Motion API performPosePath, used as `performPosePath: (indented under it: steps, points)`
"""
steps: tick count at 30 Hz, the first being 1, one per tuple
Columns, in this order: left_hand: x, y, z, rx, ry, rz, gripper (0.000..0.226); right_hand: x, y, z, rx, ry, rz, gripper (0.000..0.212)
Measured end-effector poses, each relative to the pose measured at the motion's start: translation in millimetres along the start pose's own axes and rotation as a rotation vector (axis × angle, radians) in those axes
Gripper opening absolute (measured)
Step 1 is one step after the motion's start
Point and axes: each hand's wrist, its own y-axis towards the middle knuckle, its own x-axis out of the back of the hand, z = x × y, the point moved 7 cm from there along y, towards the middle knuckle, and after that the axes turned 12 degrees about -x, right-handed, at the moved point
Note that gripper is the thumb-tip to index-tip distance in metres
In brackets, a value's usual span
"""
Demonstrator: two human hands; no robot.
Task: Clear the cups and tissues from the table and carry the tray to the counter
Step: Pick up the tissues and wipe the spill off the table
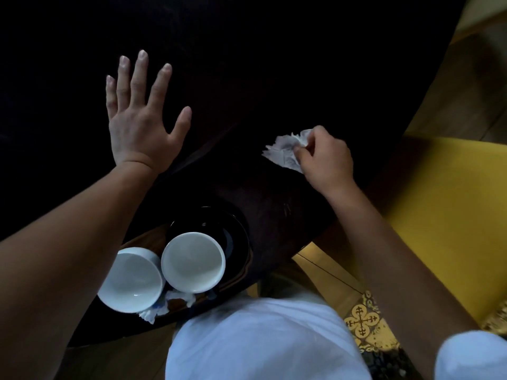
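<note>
My right hand [325,157] pinches a crumpled white tissue [284,153] on the dark table [274,78], right of centre. My left hand [140,119] lies flat on the tabletop with its fingers spread and holds nothing. Close to my body a wooden tray [244,270] sits at the table's near edge. On it two empty white cups touch side by side: one [131,279] on the left, one [193,261] on the right, partly over a black saucer [219,229]. A crumpled tissue [178,298] lies on the tray under the cups.
A yellow chair seat [444,215] stands right of the table. Wooden floor and a patterned yellow and black rug [365,325] show below my right forearm. My white shirt [260,338] fills the bottom of the view.
</note>
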Motion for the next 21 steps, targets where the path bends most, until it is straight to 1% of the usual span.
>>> performPosePath:
  steps: [2,4,8,11,14,18,21]
  points:
    - [-1,0,0,0.002,0.001,0.002,0.068,12,11,-3,-0.026,0.008,0.07,0.023]
    - [-1,0,0,0.004,0.001,0.005,0.068,31,16,-15,-0.044,0.087,0.051,0.022]
    - [0,0,-1,0.005,-0.002,0.002,0.068,49,25,-28,-0.05,0.178,0.005,0.032]
    - [1,0,-1,0.005,-0.001,-0.003,0.068,46,40,-12,-0.026,0.144,-0.074,0.032]
    - [0,0,-1,0.003,0.003,-0.001,0.068,29,37,9,0.003,0.051,-0.145,0.029]
    - [1,-1,-1,0.004,0.001,0.0,0.068,-2,-3,17,0.088,-0.061,-0.133,0.024]
    - [1,0,0,0.003,0.003,0.006,0.069,-14,-34,7,0.13,-0.095,-0.057,0.024]
